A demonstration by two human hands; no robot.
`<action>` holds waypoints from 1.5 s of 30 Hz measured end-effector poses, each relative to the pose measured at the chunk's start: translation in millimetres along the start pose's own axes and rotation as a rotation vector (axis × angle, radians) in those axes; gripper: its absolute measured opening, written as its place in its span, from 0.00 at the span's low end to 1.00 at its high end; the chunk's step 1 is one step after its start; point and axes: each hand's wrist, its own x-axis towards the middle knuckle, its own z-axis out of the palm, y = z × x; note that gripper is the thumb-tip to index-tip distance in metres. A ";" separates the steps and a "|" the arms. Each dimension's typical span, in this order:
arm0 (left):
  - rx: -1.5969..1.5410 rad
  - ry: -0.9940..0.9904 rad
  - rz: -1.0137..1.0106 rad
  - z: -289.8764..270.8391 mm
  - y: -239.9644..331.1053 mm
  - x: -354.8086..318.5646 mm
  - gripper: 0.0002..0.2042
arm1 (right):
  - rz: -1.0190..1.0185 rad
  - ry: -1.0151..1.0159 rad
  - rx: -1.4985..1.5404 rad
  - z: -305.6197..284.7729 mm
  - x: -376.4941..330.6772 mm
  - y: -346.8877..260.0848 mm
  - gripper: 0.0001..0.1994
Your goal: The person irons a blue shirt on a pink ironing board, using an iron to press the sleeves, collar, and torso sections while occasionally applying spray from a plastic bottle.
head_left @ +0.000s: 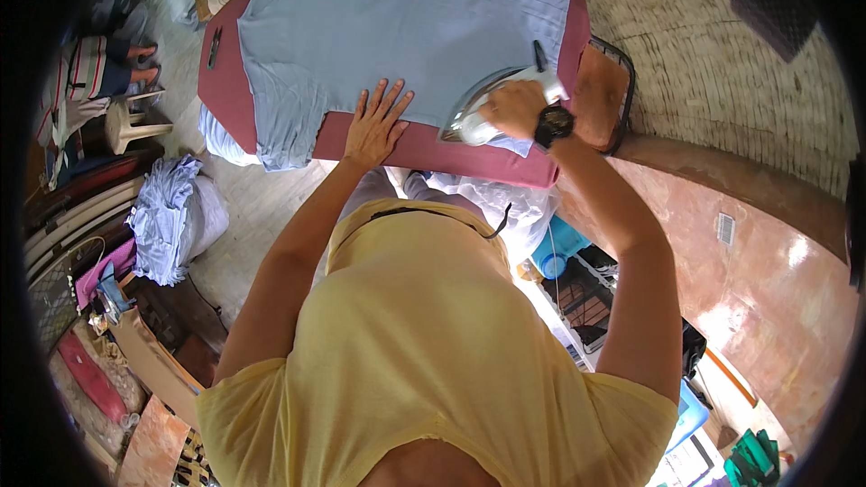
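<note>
A light blue shirt lies spread over a maroon ironing board. My right hand, with a black watch at the wrist, is closed round the handle of a clothes iron. The iron rests on the shirt near the board's right end, its pointed tip toward the left. My left hand is flat with its fingers spread. Its fingertips touch the shirt's near edge, and the palm lies over the maroon cover. A small dark clip-like object lies at the board's left end.
Beyond the board's right end is a brown rest with a black metal frame. A pile of light blue clothes stands on the floor at left, near a beige stool. Another person's legs show at far left. A wall bounds the right.
</note>
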 end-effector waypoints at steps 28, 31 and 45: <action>-0.018 -0.169 0.227 16.0 40.9 3.3 0.28 | -0.259 -0.101 -0.114 -11.5 -70.7 49.6 0.11; -0.006 -0.147 0.233 16.0 40.5 4.2 0.29 | -0.293 -0.141 -0.098 -10.2 -73.0 54.5 0.11; -0.028 -0.117 0.244 18.6 40.3 3.3 0.29 | -0.227 -0.128 -0.072 -9.2 -75.8 62.5 0.12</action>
